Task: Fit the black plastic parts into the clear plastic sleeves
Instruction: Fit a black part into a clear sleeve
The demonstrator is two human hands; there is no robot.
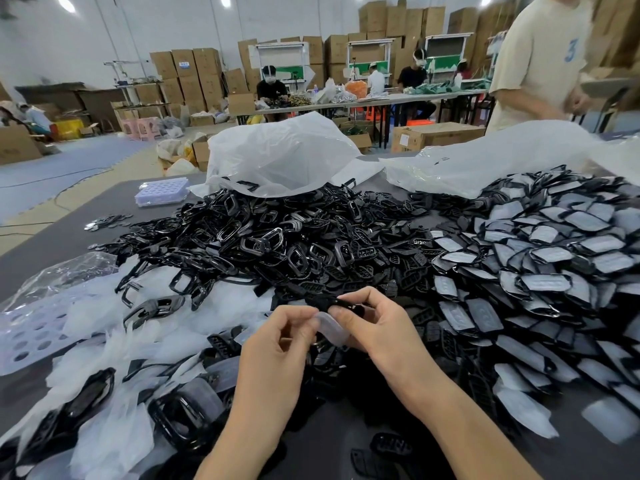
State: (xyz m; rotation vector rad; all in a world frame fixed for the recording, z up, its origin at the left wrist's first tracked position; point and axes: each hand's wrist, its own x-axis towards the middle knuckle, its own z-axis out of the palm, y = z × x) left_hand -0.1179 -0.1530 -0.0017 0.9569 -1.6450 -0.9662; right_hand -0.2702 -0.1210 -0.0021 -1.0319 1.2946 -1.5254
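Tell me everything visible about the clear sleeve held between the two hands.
The clear sleeve is a small, translucent, soft-looking plastic pocket with a rounded end. It is held tilted, pinched at one edge by the left hand and at the top by the right hand, which also holds a black part against its upper end.

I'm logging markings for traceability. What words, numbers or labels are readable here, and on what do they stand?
"3": blue, on the standing person's cream T-shirt.
Blue carton sticker, back-left stack: too blurred to read.
Floor carton, side print: too small to read.
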